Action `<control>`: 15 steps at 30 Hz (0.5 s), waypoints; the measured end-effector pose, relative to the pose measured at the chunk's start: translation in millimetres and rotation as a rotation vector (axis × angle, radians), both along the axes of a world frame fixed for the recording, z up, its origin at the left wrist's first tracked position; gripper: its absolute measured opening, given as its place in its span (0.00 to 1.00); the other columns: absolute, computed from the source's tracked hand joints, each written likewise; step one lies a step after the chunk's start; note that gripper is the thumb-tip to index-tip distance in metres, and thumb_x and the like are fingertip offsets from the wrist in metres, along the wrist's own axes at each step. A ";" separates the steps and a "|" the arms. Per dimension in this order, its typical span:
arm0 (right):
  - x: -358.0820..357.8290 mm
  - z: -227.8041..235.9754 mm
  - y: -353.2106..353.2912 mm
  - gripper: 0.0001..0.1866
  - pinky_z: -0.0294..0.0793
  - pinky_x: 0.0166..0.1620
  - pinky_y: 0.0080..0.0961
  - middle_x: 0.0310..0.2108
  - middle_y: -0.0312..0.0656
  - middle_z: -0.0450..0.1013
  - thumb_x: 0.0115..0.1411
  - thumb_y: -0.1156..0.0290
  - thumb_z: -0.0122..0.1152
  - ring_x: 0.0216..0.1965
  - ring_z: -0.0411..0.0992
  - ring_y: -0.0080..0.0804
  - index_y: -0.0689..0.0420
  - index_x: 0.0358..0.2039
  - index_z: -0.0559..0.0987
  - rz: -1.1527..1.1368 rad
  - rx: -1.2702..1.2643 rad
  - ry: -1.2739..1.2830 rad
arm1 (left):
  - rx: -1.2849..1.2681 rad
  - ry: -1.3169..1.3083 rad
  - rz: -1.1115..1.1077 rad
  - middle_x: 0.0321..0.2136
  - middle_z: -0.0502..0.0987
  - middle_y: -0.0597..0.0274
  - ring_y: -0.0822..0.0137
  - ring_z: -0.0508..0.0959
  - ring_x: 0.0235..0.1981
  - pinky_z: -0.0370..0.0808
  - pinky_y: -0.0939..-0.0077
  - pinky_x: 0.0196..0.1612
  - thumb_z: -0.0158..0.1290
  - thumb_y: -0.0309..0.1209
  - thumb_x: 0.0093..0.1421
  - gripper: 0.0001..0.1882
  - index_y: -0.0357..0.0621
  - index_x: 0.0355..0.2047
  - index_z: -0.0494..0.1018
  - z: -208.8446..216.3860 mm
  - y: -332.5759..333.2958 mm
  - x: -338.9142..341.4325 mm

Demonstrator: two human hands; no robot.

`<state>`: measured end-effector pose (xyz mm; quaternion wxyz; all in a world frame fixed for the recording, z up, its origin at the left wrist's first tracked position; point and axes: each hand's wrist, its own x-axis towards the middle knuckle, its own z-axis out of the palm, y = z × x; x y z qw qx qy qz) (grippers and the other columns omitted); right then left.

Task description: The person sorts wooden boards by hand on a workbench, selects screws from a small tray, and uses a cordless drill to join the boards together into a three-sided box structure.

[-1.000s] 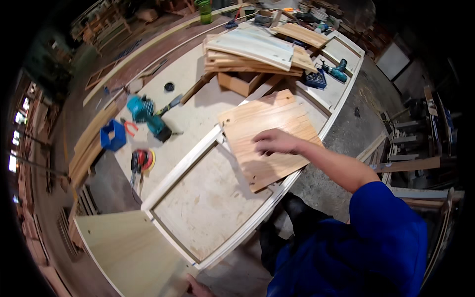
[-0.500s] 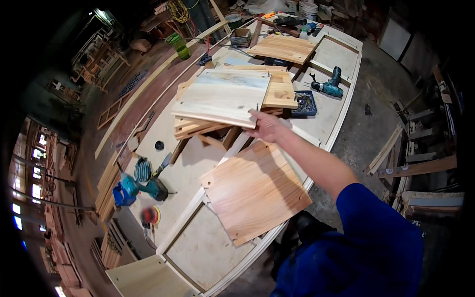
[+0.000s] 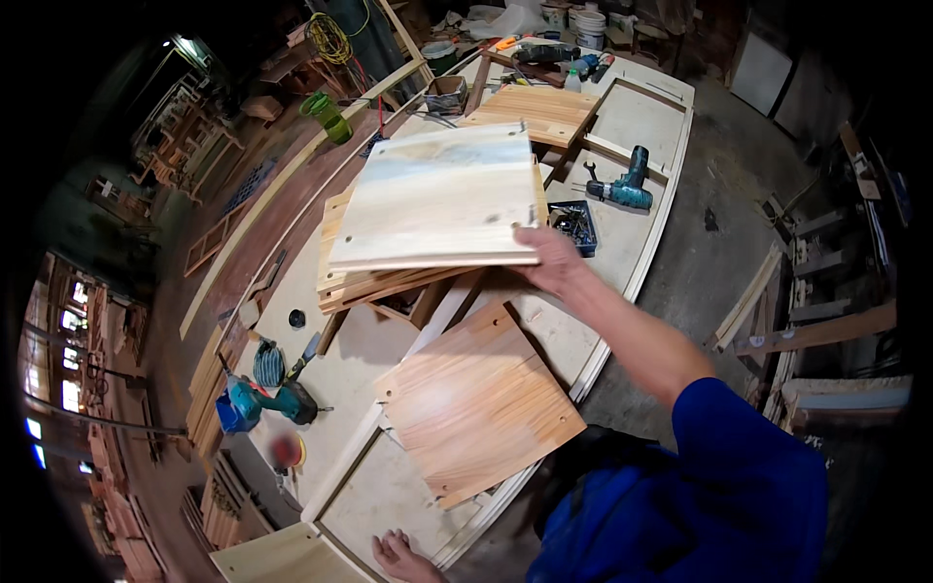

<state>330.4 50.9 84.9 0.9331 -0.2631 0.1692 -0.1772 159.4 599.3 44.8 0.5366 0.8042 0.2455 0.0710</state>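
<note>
My right hand [image 3: 556,260] grips the near right corner of a pale wooden panel [image 3: 437,199], thumb on top and fingers underneath. The panel has holes near its corners and a grey-blue stain; its near edge is lifted and it lies over a stack of other wooden panels [image 3: 335,282]. Closer to me, a reddish-brown wooden panel [image 3: 476,403] with corner holes rests on the white frame of the workbench [image 3: 345,466]. My left hand [image 3: 400,556] has come in at the lower edge, holding nothing, its fingers loosely bent and apart.
On the right of the bench lie a teal cordless drill [image 3: 627,185] and a blue tray of screws [image 3: 573,225]. At left are another teal power tool [image 3: 277,400] and a blurred red sander [image 3: 287,450]. Another panel [image 3: 530,115] lies at the far end.
The pale panel has been raised and turned at its near edge by my right hand. My left hand has come into view at the bottom. The whole view has shifted slightly.
</note>
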 end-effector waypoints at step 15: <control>56.1 -24.9 -300.4 0.18 0.80 0.52 0.38 0.50 0.49 0.71 0.64 0.73 0.57 0.49 0.74 0.43 0.66 0.51 0.68 -0.275 -0.108 0.191 | -0.590 0.076 -0.381 0.48 0.74 0.44 0.60 0.78 0.45 0.78 0.72 0.46 0.53 0.31 0.65 0.28 0.29 0.60 0.57 25.2 -329.9 108.0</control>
